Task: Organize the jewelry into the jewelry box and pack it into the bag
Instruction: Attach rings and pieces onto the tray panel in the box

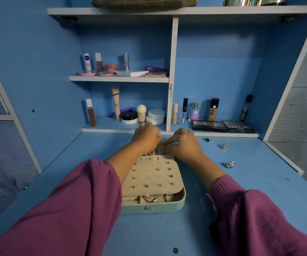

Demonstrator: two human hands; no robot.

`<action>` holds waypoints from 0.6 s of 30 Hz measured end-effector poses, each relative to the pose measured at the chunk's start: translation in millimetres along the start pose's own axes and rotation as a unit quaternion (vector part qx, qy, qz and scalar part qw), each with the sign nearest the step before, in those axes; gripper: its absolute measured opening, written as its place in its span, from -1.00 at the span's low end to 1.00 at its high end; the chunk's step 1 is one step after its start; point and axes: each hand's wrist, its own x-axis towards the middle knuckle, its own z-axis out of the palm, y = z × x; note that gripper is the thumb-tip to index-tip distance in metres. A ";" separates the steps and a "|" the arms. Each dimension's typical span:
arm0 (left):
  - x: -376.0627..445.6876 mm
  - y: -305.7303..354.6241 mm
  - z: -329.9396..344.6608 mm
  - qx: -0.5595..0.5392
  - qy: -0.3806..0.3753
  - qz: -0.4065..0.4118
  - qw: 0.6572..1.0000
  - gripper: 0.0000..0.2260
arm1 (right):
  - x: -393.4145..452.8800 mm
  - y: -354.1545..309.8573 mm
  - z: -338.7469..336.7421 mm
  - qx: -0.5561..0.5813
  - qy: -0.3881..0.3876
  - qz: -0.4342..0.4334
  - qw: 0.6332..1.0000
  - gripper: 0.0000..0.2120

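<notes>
A blue shelving unit [213,61] is seen at the back, its shelves lined with cosmetics: bottles, tubes, jars and two eyeshadow palettes [222,126]. Below it, a blue worktop [75,172] is spread, and on it a mint-green jewelry box [154,207] is set open, with a beige stud panel [152,177] laid over its compartments and gold rings [150,198] shown at the near edge. Both purple-sleeved arms are extended over the box. The left hand [146,138] and right hand [183,145] are held together at the box's far end, fingers curled in a grip on a small greyish piece between them; what that piece is cannot be told. To the right, well apart from the box, a dark-stoned ring [208,139] and two silver ornaments [224,146] [228,164] are left lying on the worktop.
</notes>
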 end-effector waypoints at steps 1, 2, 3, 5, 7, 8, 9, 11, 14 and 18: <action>-0.2 -0.1 0.2 0.003 0.001 0.000 1.000 -0.79 | -0.5 -0.2 -0.3 -0.016 -0.008 -0.007 1.000 -0.79; -0.4 -0.1 0.6 0.005 0.000 -0.001 1.000 -0.79 | -0.8 -0.6 -0.5 -0.038 -0.018 -0.014 0.999 -0.77; -0.5 0.1 0.9 0.007 -0.001 -0.003 1.000 -0.80 | -0.8 -1.3 -0.4 -0.061 -0.028 -0.020 0.998 -0.75; -1.2 -0.1 1.1 0.014 -0.004 -0.005 1.000 -0.80 | -0.6 -2.8 -0.3 -0.090 -0.042 -0.024 0.995 -0.72; -2.5 0.1 0.4 0.025 -0.013 -0.008 1.000 -0.81 | -0.3 -3.2 -0.1 -0.098 -0.051 -0.017 0.994 -0.70; -3.2 0.2 0.2 0.030 -0.019 -0.010 0.999 -0.81 | -0.2 -3.0 0.0 -0.098 -0.057 -0.011 0.994 -0.69; -3.7 0.3 0.0 0.032 -0.027 -0.013 0.999 -0.82 | -0.1 -2.5 0.2 -0.099 -0.062 -0.005 0.993 -0.68; -5.1 0.2 -1.0 0.031 -0.041 -0.022 0.998 -0.83 | 0.1 -1.1 0.6 -0.099 -0.063 -0.001 0.993 -0.68; -5.4 -0.3 -2.9 0.025 -0.066 -0.033 0.997 -0.85 | 0.1 1.7 0.0 -0.076 -0.059 0.004 0.995 -0.69; -5.2 -0.1 -8.8 0.009 -0.094 -0.054 0.994 -0.86 | -0.6 5.1 -2.9 -0.003 -0.050 0.015 0.999 -0.73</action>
